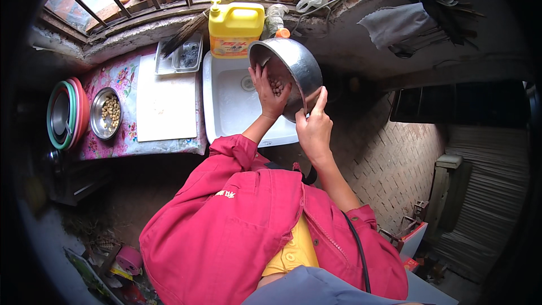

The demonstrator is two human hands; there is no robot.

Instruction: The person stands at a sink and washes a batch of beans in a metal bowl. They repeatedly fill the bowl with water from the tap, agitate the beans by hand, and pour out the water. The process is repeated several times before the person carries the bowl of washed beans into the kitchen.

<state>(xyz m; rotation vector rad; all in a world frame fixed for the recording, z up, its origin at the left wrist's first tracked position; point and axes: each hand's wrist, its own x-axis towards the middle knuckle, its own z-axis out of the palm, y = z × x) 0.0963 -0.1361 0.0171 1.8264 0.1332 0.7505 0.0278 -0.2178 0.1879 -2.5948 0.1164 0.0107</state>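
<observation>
A deep metal bowl (311,65) is tilted on its side above the white sink (230,106), its mouth facing left. My right hand (315,125) grips its lower rim, with the thumb and a finger on the metal. Inside the bowl lies a small heap of pinkish-brown kernels (276,87) that look like shelled peanuts. My left hand (270,96) reaches into the mouth with its fingers apart, beside the kernels and across the opening. Part of the heap may be hidden behind this hand. Below the bowl's left side, the sink's drain (247,83) shows.
Behind the sink stands a yellow detergent jug (236,23). On the flowered tablecloth (127,76) to the left are a white cutting board (166,106), a steel bowl (106,129) of unshelled peanuts, nested basins (81,106) and a plastic tray (167,67). Utensils (440,17) hang on the right wall.
</observation>
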